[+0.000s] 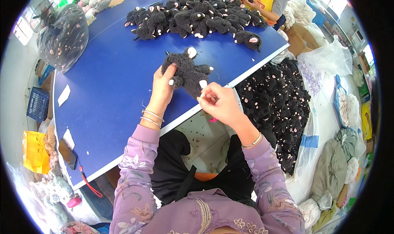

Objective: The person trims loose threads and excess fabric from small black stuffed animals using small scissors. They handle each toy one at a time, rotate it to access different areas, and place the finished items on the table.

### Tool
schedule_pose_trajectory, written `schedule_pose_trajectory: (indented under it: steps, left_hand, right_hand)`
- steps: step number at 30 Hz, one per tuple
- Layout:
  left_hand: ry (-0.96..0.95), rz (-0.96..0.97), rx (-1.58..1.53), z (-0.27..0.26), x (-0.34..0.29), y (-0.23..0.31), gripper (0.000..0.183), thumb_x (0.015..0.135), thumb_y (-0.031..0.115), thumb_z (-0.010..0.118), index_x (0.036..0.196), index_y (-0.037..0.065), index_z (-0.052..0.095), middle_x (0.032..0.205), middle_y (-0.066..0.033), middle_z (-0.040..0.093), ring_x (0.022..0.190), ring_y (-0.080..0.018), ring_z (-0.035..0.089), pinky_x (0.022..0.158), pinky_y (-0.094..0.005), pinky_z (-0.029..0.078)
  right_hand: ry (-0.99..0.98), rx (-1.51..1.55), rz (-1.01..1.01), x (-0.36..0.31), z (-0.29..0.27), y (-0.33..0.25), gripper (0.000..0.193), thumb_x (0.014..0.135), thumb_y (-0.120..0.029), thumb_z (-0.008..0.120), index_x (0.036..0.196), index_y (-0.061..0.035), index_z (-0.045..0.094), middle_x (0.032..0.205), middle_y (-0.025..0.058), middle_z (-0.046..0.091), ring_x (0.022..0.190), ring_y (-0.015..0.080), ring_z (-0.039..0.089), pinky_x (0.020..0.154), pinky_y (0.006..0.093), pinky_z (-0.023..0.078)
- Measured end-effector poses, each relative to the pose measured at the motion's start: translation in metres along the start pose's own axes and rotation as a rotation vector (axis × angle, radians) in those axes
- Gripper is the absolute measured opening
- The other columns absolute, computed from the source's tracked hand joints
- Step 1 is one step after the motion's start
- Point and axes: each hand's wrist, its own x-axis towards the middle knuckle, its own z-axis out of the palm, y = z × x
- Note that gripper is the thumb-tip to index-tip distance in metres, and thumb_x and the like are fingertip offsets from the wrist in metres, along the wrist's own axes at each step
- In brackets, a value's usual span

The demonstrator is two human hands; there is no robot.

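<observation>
A small black plush toy [186, 70] with white-tipped paws and a pale ear is held over the near edge of the blue table. My left hand [164, 84] grips it by the head end, thumb on top. Close to the toy's lower end, my right hand [220, 102] has its thumb and fingers pinched together. What lies between those fingertips is too small to make out. On the far side of the table rises a pile of similar black plush toys [197, 18], and one toy [248, 38] lies at its right edge.
The blue table [111, 82] has a white edge. A phone [67, 154] with a red strap [90, 184] lies at its left corner. A full clear bag [63, 39] stands far left. Right of the table is a big heap of black toys [275, 107]. A co-worker in a yellow apron [262, 2] sits far right.
</observation>
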Motion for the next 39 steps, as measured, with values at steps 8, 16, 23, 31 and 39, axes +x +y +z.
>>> schedule_pose_trajectory:
  steps: [8, 16, 23, 31, 39]
  left_hand:
    - [-0.142, -0.003, 0.018, 0.011, -0.007, -0.004, 0.029, 0.096, 0.016, 0.053, 0.118, -0.002, 0.053, 0.111, -0.0093, 0.061, 0.099, -0.0182, 0.06, 0.088, -0.0323, 0.049]
    - [-0.113, -0.057, -0.108, 0.014, -0.01, 0.002, 0.033, 0.096, 0.022, 0.052, 0.12, -0.001, 0.053, 0.115, -0.0111, 0.061, 0.105, -0.0192, 0.06, 0.09, -0.0327, 0.049]
    - [-0.199, 0.021, 0.093, 0.013, -0.012, -0.007, 0.031, 0.096, 0.018, 0.054, 0.119, -0.001, 0.056, 0.11, -0.0063, 0.062, 0.1, -0.0131, 0.058, 0.09, -0.0285, 0.046]
    - [-0.25, -0.064, 0.202, 0.018, -0.011, 0.0, 0.026, 0.099, 0.033, 0.045, 0.107, 0.009, 0.05, 0.115, -0.0117, 0.062, 0.096, -0.0171, 0.062, 0.07, -0.0287, 0.049]
    - [0.12, 0.239, 0.467, -0.046, 0.087, 0.041, 0.025, 0.098, 0.031, 0.05, 0.104, 0.008, 0.054, 0.105, -0.0081, 0.066, 0.087, -0.0125, 0.063, 0.066, -0.0257, 0.048]
  right_hand:
    - [0.255, 0.298, 0.08, 0.016, -0.029, 0.026, 0.029, 0.088, -0.017, 0.067, 0.108, 0.0009, 0.057, 0.085, 0.0008, 0.059, 0.076, 0.0058, 0.051, 0.07, 0.0221, 0.043]
    - [0.271, 0.347, 0.185, 0.018, -0.027, 0.022, 0.019, 0.088, -0.018, 0.066, 0.091, 0.0016, 0.064, 0.068, -0.0003, 0.058, 0.06, 0.0046, 0.048, 0.054, 0.0196, 0.038]
    - [0.097, 0.414, 0.248, 0.019, -0.031, 0.019, 0.022, 0.088, -0.019, 0.066, 0.094, 0.0024, 0.064, 0.076, 0.0019, 0.061, 0.067, 0.0067, 0.053, 0.061, 0.0223, 0.044]
    - [0.464, 0.584, -0.035, 0.028, -0.083, 0.016, 0.027, 0.092, -0.024, 0.059, 0.106, -0.0018, 0.065, 0.087, 0.004, 0.064, 0.081, 0.0095, 0.058, 0.073, 0.0269, 0.049]
    - [0.559, 0.492, 0.261, 0.051, -0.092, 0.059, 0.022, 0.095, -0.019, 0.05, 0.099, 0.0003, 0.06, 0.077, 0.0074, 0.064, 0.045, 0.0048, 0.039, 0.039, 0.0213, 0.031]
